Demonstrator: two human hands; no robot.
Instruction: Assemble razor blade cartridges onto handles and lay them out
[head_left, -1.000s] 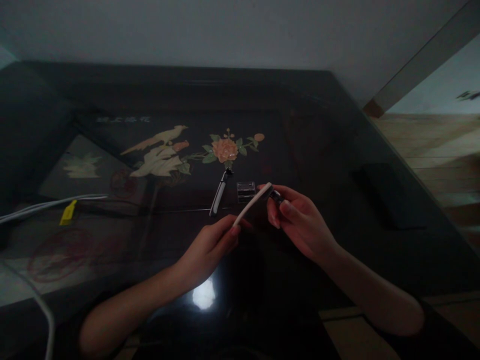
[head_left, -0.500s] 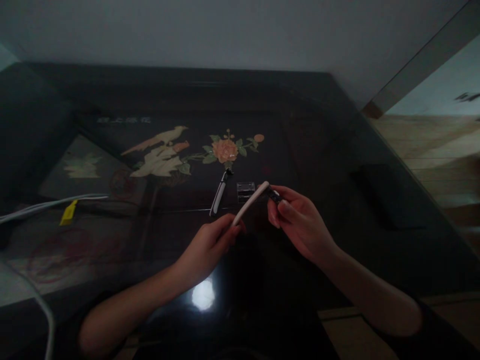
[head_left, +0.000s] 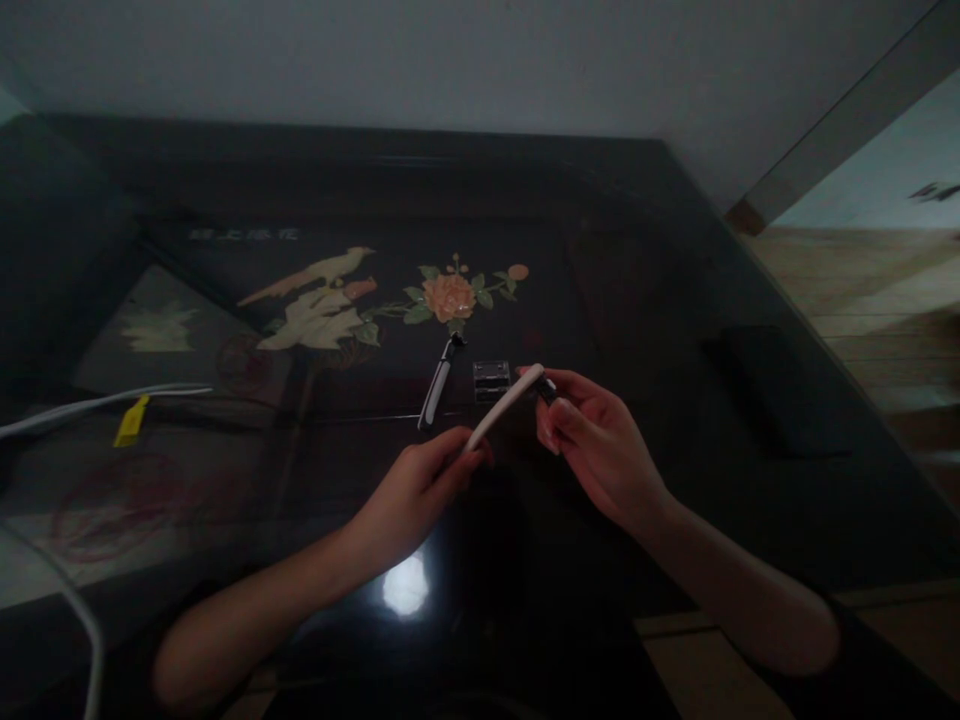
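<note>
A slim, pale, slightly bent strip point(head_left: 506, 405) slants between my two hands above the dark tabletop. My left hand point(head_left: 431, 475) is closed round its lower end, thumb on top. At the strip's upper end, my right hand point(head_left: 592, 430) pinches a small dark piece with a shiny edge point(head_left: 549, 388); whether it is joined to the strip I cannot tell. Just beyond the hands lies a small clear or metallic rectangular case point(head_left: 491, 381). Left of the case, a black-and-white handled tool point(head_left: 439, 385) with a dark head rests on the table.
The glossy dark table point(head_left: 645, 300) shows a bird-and-flower picture point(head_left: 450, 298). White cables point(head_left: 97, 405) with a yellow tag point(head_left: 131, 421) lie at the left. A flat dark object point(head_left: 780, 390) is on the right. A wall point(head_left: 375, 70) stands behind the table.
The camera view has shifted slightly. Both hands keep their hold, and the strip's upper end has moved slightly right, covering a little more of the dark piece.
</note>
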